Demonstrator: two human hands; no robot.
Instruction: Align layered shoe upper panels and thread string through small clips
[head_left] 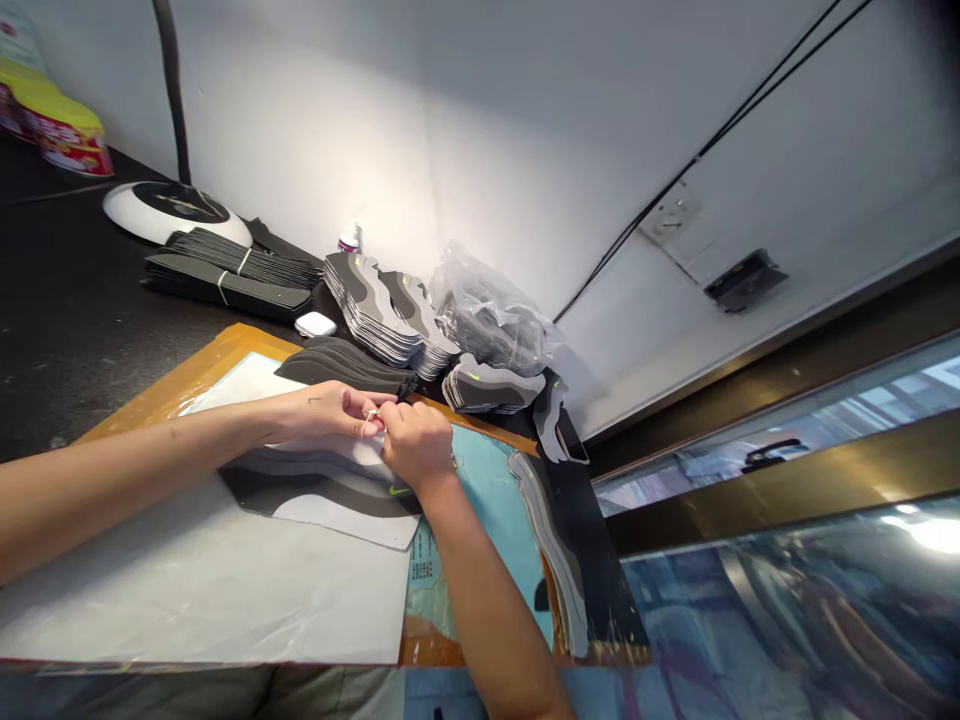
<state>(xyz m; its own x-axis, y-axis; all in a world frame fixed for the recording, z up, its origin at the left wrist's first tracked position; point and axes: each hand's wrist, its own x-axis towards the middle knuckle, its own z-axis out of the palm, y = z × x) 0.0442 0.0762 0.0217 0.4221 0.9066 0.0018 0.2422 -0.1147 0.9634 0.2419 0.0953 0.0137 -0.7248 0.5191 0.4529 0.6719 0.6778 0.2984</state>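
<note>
My left hand (322,412) and my right hand (416,445) meet above the work surface, their fingertips pinching a thin pale rubber band (372,415). Just beyond my fingers lies a stack of dark shoe-shaped cutouts (346,365), its near end close to my right fingertips. Under my hands rests a large grey, black and white shoe-shaped card (322,495) with a small green swoosh logo. Taller stacks of layered shoe-shaped cutouts (371,310) stand farther back. Two banded bundles of black strips (225,280) lie at back left.
A long black cutout (577,520) lies at right on a blue printed mat (487,500). A plastic bag (487,310) sits against the white wall, with a white round lamp base (176,210) at back left. Glass panels (795,560) fill the right side.
</note>
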